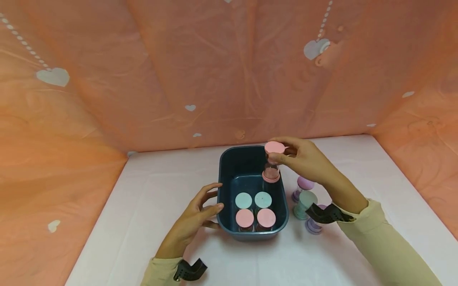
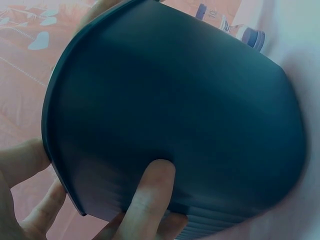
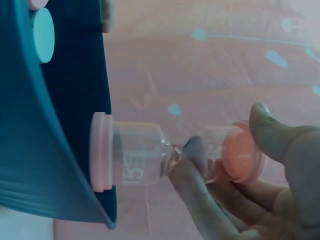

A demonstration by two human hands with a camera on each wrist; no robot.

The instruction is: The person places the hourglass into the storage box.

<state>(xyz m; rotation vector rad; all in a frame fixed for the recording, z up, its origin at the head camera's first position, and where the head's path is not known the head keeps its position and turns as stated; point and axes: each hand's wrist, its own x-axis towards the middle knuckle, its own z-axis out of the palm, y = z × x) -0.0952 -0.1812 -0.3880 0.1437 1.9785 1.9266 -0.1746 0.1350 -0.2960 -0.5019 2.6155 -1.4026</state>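
Note:
My right hand grips a pink-capped sand timer by its upper end and narrow waist. The timer is upright over the far right part of a dark blue plastic bin, its lower cap just inside the rim in the right wrist view. Printed on its clear glass is a "15". At the bin's left side, my left hand touches the rim and outer wall with spread fingers; one fingertip presses the wall. Two pale mint-capped timers and two pink-capped timers stand in the bin's near half.
Right of the bin, partly under my right forearm, stand a purple timer, a green timer and a lavender timer. A white cloth covers the table. An orange curtain with hearts hangs behind and at both sides.

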